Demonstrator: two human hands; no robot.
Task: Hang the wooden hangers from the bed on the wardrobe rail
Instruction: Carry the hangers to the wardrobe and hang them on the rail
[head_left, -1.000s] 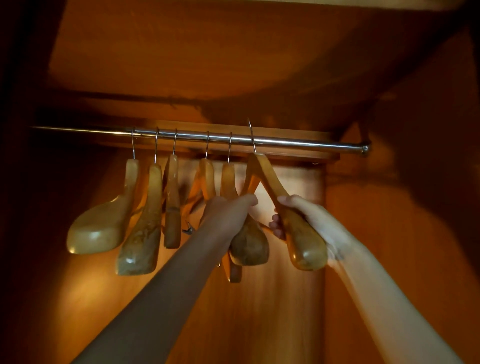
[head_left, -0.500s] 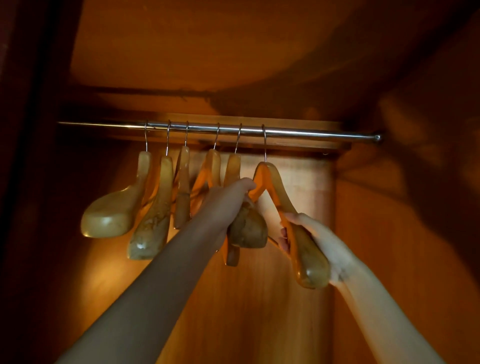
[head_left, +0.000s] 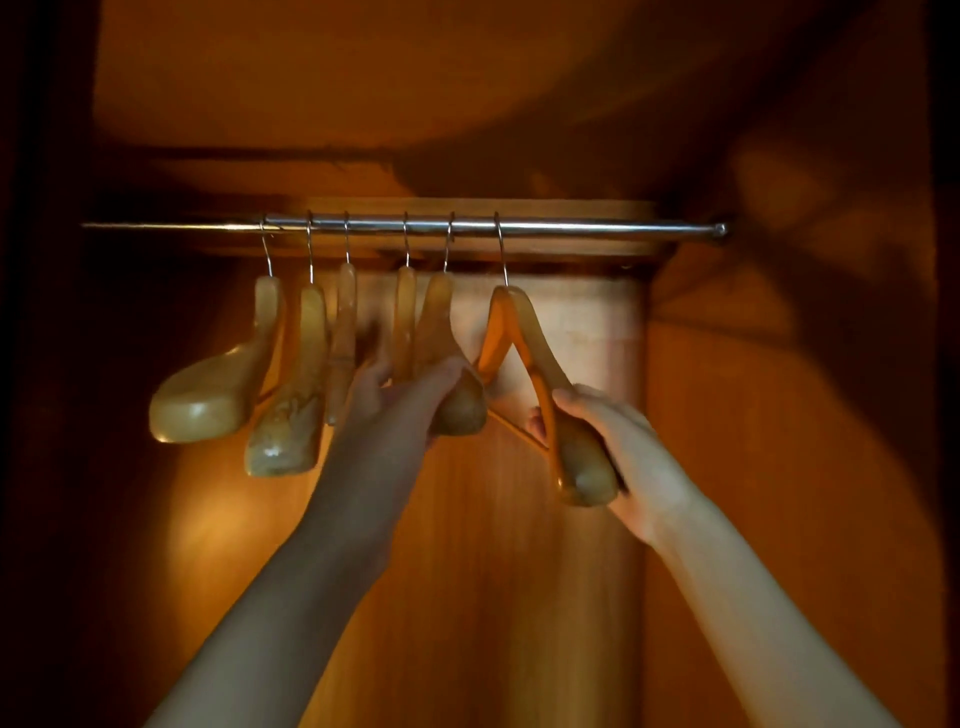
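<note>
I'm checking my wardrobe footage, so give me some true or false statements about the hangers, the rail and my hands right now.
1. Six hangers' hooks sit on the rail. True.
2. The right hand holds the rightmost hanger. True.
3. The left hand grips the rail. False: it holds the fifth hanger, below the rail.
4. The rightmost hanger's hook is off the rail. False: it is over it.
</note>
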